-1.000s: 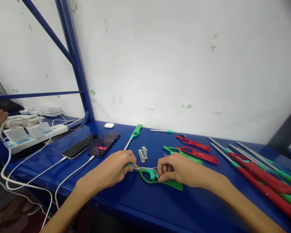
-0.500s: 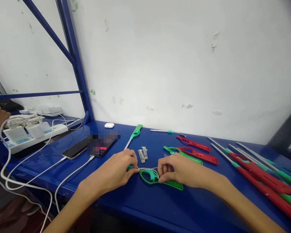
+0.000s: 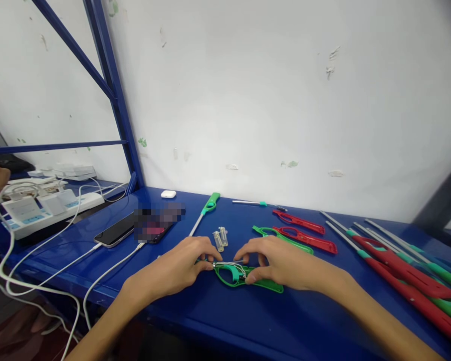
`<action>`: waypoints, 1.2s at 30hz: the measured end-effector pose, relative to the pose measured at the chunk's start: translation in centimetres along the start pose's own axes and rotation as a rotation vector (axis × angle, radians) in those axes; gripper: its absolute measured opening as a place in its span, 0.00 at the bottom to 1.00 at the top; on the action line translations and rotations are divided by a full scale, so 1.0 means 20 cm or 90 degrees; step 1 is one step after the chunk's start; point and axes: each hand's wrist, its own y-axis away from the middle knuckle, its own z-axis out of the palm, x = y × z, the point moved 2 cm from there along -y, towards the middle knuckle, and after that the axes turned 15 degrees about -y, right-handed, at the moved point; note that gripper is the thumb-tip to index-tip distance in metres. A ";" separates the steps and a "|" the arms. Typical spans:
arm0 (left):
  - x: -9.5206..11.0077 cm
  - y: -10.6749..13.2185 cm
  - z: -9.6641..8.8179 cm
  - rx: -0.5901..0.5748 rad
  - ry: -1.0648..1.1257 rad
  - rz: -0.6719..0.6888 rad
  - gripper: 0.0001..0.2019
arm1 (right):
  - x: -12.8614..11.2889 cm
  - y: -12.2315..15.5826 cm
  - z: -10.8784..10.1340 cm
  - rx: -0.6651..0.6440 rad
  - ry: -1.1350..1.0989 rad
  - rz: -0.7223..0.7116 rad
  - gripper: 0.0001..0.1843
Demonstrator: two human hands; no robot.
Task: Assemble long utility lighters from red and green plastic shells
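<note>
A green lighter half-shell [image 3: 268, 287] lies flat near the front of the table, its inner side up. In it sit a teal trigger [image 3: 230, 274] and white wires [image 3: 227, 263]. My left hand [image 3: 186, 260] is closed on the lighter's front end, thumb and fingers at the wire ends. My right hand [image 3: 276, 260] rests at the handle, thumb pressed beside the trigger on a small dark part. Its index finger arches over the wires, and the other fingers curl behind. Two clear fuel tanks [image 3: 220, 239] lie just beyond my hands.
Behind my right hand lie a green shell half [image 3: 304, 247] and red shell halves [image 3: 323, 244]. Long lighters [image 3: 406, 288] are piled at right. A finished-looking green lighter [image 3: 212, 202], a metal tube [image 3: 247, 202], phones [image 3: 122, 229], white cables [image 3: 113, 269] and an earbud case [image 3: 168, 194] also lie about.
My right index finger has lifted and stretched left over the wires, while the thumb stays at the trigger. My left index finger has also straightened. The lighter has hardly moved.
</note>
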 end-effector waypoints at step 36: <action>0.03 0.00 0.01 -0.003 -0.016 0.012 0.10 | -0.04 -0.01 0.01 0.052 0.102 -0.117 0.10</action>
